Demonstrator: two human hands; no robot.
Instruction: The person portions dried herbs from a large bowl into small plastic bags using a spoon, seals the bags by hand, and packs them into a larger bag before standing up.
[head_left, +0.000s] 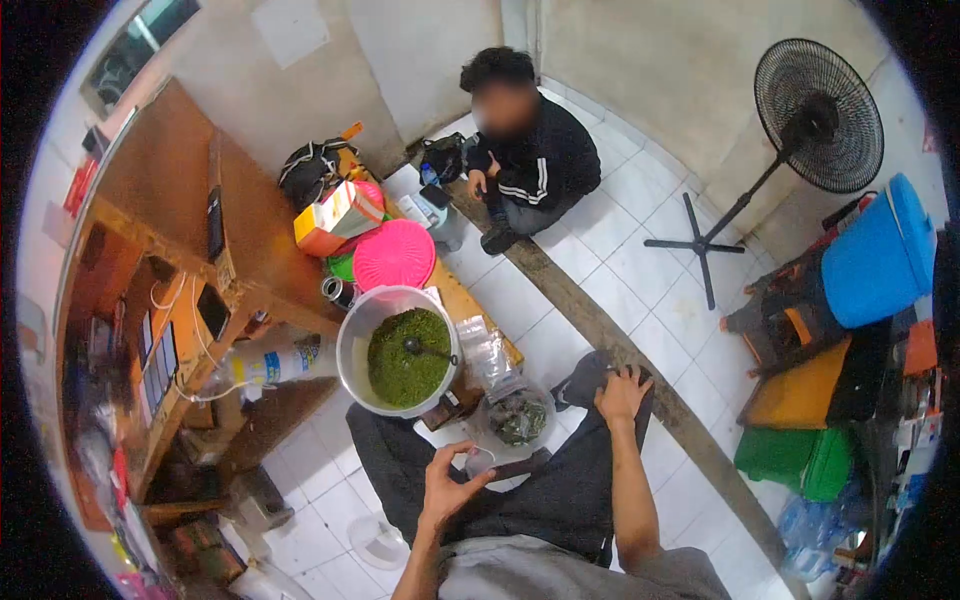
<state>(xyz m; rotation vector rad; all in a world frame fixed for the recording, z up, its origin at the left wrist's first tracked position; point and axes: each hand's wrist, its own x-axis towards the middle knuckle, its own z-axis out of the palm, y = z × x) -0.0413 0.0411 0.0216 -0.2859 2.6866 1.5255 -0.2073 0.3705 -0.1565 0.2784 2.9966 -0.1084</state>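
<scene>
My left hand [455,486] is in front of my lap, its thumb and fingers curled around something small and translucent that I cannot make out. A dark flat object [524,466] lies just beyond the thumb. On my right knee rests my right hand [622,396], its fingers spread and holding nothing. Between my knees stands a clear container [518,418] with dark leafy bits inside. Behind it lie clear plastic bags [488,352]. A large whitish tub [349,372] near my left knee holds chopped green material [392,376], with a dark-handled scoop [430,350] in it.
A pink lid [394,255] and a box [340,218] sit beyond the tub. Another person [535,150] sits low near the wall. A standing fan [815,120], blue bin [875,255] and green bin [795,462] are right; wooden shelving [265,230] is left.
</scene>
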